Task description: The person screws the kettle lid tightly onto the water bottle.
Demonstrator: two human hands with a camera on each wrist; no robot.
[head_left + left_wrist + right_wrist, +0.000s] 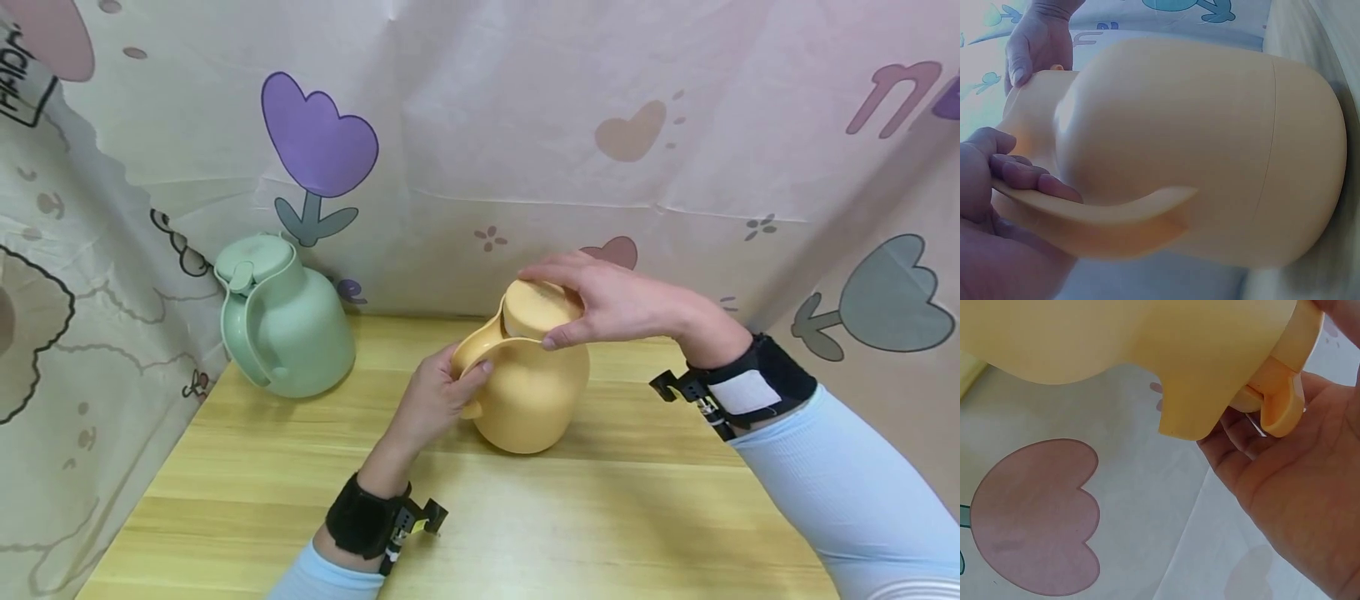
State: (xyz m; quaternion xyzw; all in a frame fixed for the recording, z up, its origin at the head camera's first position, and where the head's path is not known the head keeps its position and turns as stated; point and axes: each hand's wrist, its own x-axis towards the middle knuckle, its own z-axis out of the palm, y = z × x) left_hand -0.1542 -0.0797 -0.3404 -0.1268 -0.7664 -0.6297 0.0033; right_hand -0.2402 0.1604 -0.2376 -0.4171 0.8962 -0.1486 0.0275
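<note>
A yellow jug (528, 400) stands on the wooden table, its rounded body filling much of the left wrist view. My left hand (431, 396) grips its handle (1110, 215), with the fingers wrapped through the loop and the thumb on top. Over the jug's mouth, my right hand (618, 300) holds the round yellow lid (540, 308) with thumb and fingers spread round its edge. The lid stands up above the rim at the neck. In the right wrist view, the fingers of that hand lie behind the spout (1191, 409) and a small curved tab (1284, 406) on the lid.
A pale green jug (303, 333) with its lid on stands at the back left of the table (570, 525). Behind the table hangs a printed cloth (487, 108) with flowers and hearts, which also runs down the left side. Both wrists wear black straps with small cameras.
</note>
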